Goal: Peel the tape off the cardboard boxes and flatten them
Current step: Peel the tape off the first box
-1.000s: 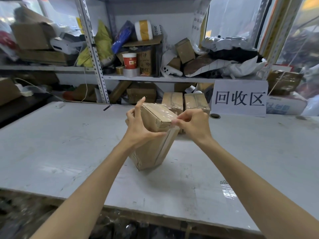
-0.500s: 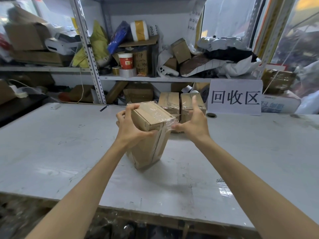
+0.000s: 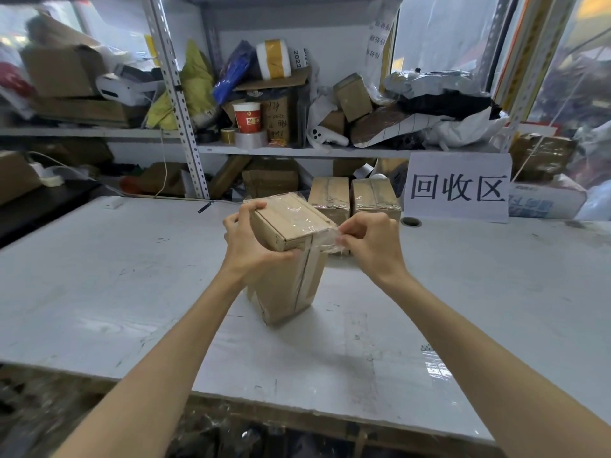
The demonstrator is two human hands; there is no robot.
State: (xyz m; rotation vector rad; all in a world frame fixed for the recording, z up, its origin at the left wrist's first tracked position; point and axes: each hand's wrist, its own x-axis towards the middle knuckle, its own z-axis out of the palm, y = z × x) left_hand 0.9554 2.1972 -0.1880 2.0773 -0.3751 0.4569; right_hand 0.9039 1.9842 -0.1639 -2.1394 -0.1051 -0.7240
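Observation:
A brown cardboard box (image 3: 284,285) stands on end, tilted, on the white table (image 3: 99,276). My left hand (image 3: 251,249) grips its upper left part, fingers over the far edge and thumb on the near face. My right hand (image 3: 370,246) pinches a strip of clear tape (image 3: 330,239) at the box's upper right corner; the tape stretches from the top face to my fingers. Clear tape also runs down the box's near face. Two more taped cardboard boxes (image 3: 330,196) (image 3: 375,198) stand behind it.
A white sign with three black characters (image 3: 458,188) leans at the back right. A round hole (image 3: 411,221) lies in the table near it. Cluttered metal shelves (image 3: 264,150) fill the back. A patch of stuck tape (image 3: 436,361) lies on the table at the right.
My right hand went from flat against the box's right side to pinching the tape end and drawing it off the upper right corner. My left hand keeps its hold on the box.

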